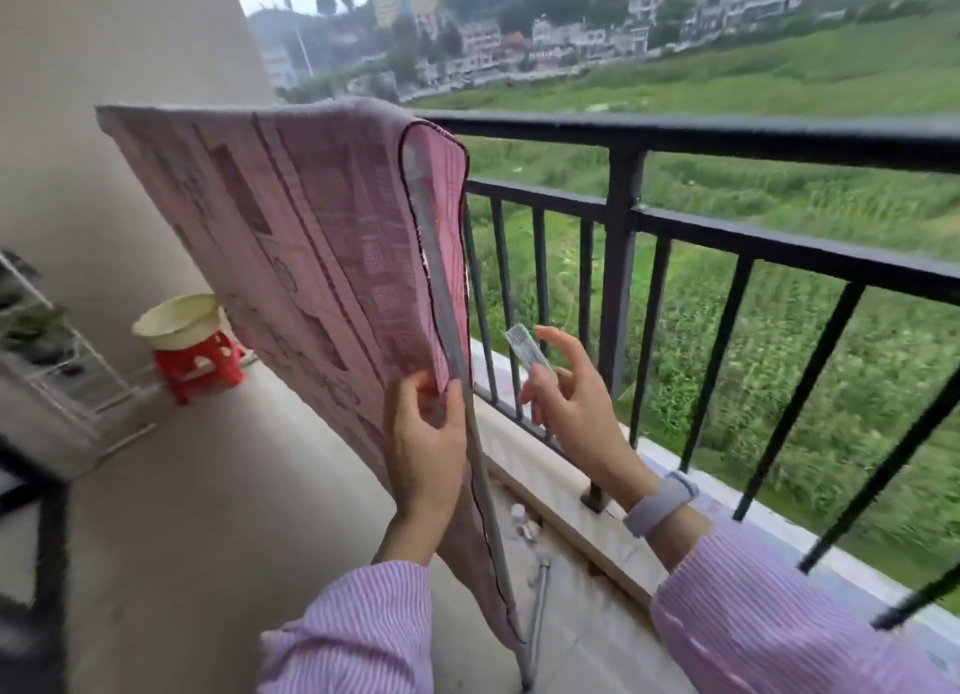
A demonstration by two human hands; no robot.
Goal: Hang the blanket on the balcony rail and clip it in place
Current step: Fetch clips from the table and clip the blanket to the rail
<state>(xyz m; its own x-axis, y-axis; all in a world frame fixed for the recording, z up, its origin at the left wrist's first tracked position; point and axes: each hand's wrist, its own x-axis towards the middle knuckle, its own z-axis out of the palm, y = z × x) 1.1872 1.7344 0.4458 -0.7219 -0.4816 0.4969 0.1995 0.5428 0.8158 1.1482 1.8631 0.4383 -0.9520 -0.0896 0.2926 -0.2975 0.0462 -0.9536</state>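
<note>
Draped stage complete: blanket (291, 236) over the top bar of the balcony rail (727, 137), at the wall end, near panel hanging inside the balcony. Clipping stage not yet done, no clip visible on the fabric or the bar. Left hand (423, 444) at the blanket's lower right edge, thumb and fingers pinching the fabric beside the dark piped hem. Right hand (571, 407) just beside it, near the lower bars, gripping a pale clip (527, 353) between thumb and curled fingers, index finger extended; clip apart from the blanket, well below the top bar. Remaining, as a judgement: raise the clip to the top bar and fasten it over fabric and rail, possibly with further clips. Far panel of the blanket beyond the rail hidden. Clip jaws blurred, open or closed state not readable. Left end of the blanket against the wall (130, 43) hard to separate. Small objects on the floor by the ledge (571, 506) unidentifiable. Red stool (200, 366) with a bowl at far left
</note>
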